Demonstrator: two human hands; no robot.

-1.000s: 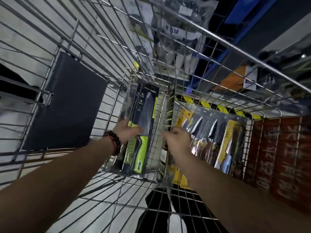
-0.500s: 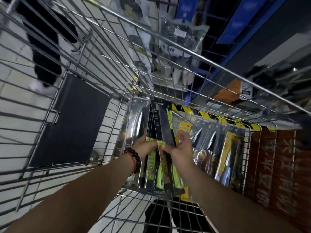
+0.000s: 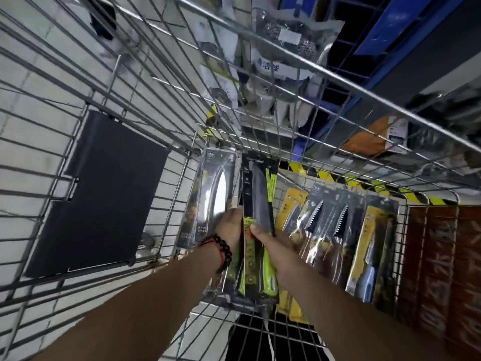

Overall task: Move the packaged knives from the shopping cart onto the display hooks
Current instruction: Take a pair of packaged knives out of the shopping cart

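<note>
Two forearms enter from the near edge. Our left hand point(image 3: 229, 225), a dark bead bracelet point(image 3: 221, 250) at its wrist, has its fingers curled behind a bundle of green-handled packaged knives point(image 3: 256, 230); our right hand point(image 3: 270, 237) pinches the same bundle from the other side, thumb on its front card. We hold the bundle upright inside the wire shopping cart point(image 3: 156, 82). Beside it on the left stands a silver-bladed knife pack point(image 3: 212, 196); to the right, yellow-carded serrated knife packs point(image 3: 338, 230) lean against the cart's wall. Left, a black flap point(image 3: 104, 194) lies flat against the wire. Beyond, bagged scourers point(image 3: 283, 56) hang on a blurred display.
</note>
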